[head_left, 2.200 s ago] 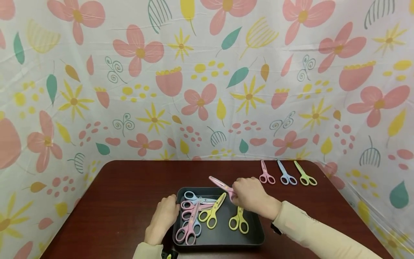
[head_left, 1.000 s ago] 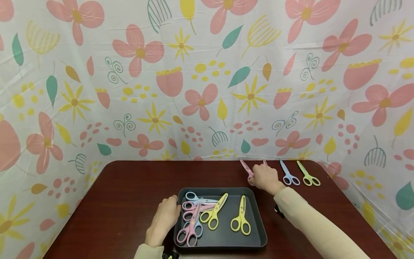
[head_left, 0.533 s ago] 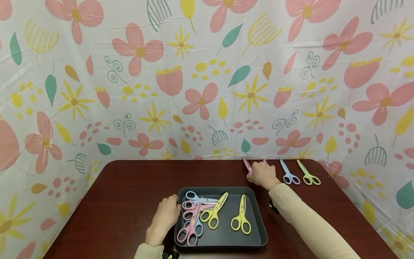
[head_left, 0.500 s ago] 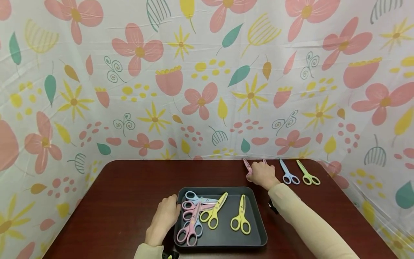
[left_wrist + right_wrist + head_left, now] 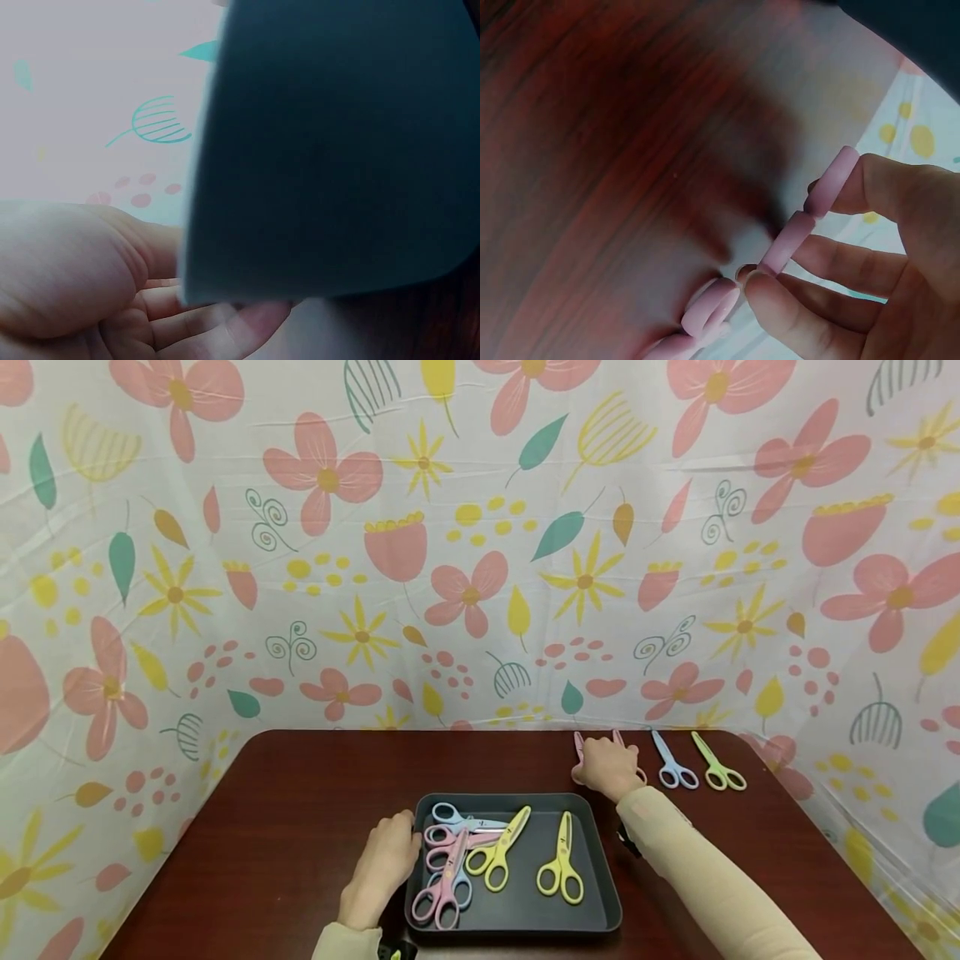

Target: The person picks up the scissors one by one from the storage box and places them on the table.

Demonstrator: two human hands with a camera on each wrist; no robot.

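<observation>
At the back right of the table, my right hand (image 5: 609, 767) grips a pair of pink scissors (image 5: 578, 742) by the handles, blades toward the wall. In the right wrist view, fingers and thumb pinch the pink handle loops (image 5: 787, 244). Beside it lies a second pair of pink scissors (image 5: 641, 774), partly covered by the hand. My left hand (image 5: 384, 858) holds the left side of a dark grey tray (image 5: 517, 930); the left wrist view shows its fingers against the tray wall (image 5: 330, 165). Inside are yellow scissors (image 5: 561, 865) on the right and several pink, blue and yellow pairs piled left.
Right of the second pink pair lie blue scissors (image 5: 673, 764) and green scissors (image 5: 717, 764), in a row along the back edge. A flowered cloth (image 5: 480, 552) hangs behind the dark wooden table (image 5: 300, 810).
My right hand has carried the pink scissors from above the tray to the table's back edge, left of the row. Their blades have turned more upright. The left hand stays at the tray.
</observation>
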